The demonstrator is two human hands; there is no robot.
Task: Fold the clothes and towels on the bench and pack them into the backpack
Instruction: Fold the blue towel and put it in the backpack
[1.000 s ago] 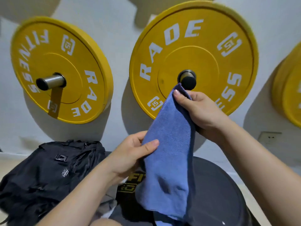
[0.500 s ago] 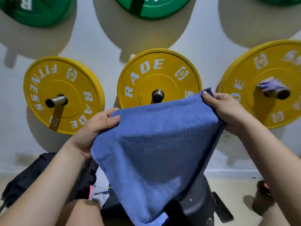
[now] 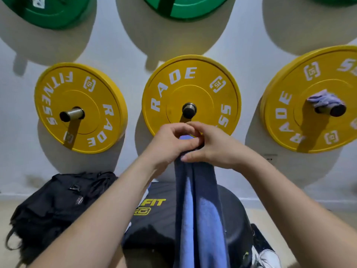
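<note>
A blue towel [image 3: 199, 213] hangs doubled lengthwise in front of me, its top corners pinched together. My left hand [image 3: 170, 144] and my right hand [image 3: 210, 146] meet at that top edge, both gripping the cloth with curled fingers. The towel's lower end drops past the black bench [image 3: 233, 207] and out of the bottom of the frame. The black backpack [image 3: 58, 206] lies slumped on the floor to the left of the bench, under my left forearm.
Yellow weight plates [image 3: 77, 105] hang on pegs on the white wall behind, green ones [image 3: 183, 6] above. A pale purple cloth [image 3: 322, 99] is draped on the right plate's peg. A small piece of light fabric [image 3: 270, 256] shows at the bench's lower right.
The towel was spread wide between my hands; my hands have come together, bringing its two top corners against each other so it hangs folded in half.
</note>
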